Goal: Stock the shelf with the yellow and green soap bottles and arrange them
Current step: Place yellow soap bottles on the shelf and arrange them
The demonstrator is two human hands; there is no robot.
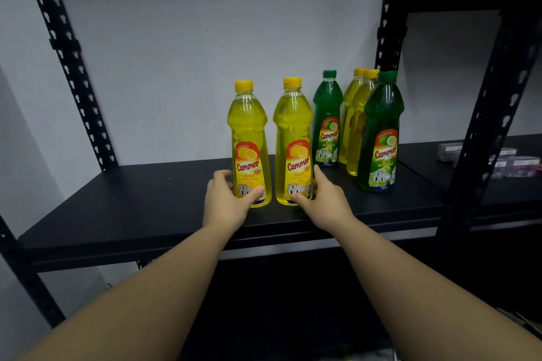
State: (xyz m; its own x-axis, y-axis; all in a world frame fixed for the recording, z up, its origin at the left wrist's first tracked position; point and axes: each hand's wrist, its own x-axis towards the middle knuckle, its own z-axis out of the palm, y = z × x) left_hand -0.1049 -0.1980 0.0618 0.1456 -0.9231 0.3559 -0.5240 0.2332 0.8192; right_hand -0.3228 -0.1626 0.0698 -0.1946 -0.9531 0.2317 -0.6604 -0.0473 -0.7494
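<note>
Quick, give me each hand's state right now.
Left hand: grips the left yellow bottle at its base.
Right hand: grips the right yellow bottle at its base.

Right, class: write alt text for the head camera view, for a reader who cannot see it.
A person's left hand and right hand each grip an upright yellow soap bottle, the left bottle and right bottle, on a black shelf. To the right stand two green bottles and two more yellow ones.

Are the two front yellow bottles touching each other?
Apart. The head view shows a dark strip of shelf between the left yellow bottle and the right yellow bottle.
</note>
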